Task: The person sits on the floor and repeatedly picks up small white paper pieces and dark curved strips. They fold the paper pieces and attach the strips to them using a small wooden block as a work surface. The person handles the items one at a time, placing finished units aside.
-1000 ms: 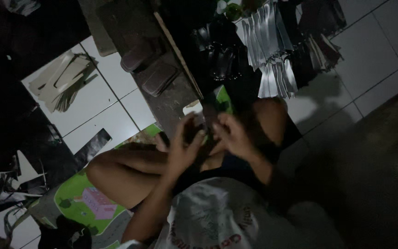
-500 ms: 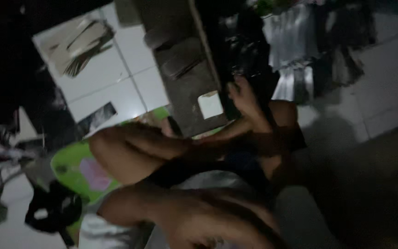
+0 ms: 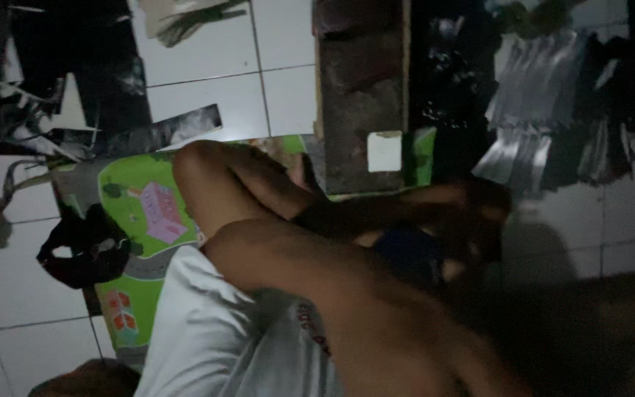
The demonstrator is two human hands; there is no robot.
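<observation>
Bare white floor tile [image 3: 207,88] lies open between the dark scraps [image 3: 112,81] at upper left and the wooden board [image 3: 361,95], and a second open patch of tile shows at lower left below the black bundle [image 3: 82,250]. The green play mat [image 3: 141,220] is partly free, though that bundle sits on its edge. To the right, passage is blocked by the stacked grey sheets [image 3: 531,110] (dim light hides the far right corner).

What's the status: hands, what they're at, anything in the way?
Both hands reach right, dark and blurred; grip unclear. Nearest: grey strips on tile. Board with white block beside the arms.
</observation>
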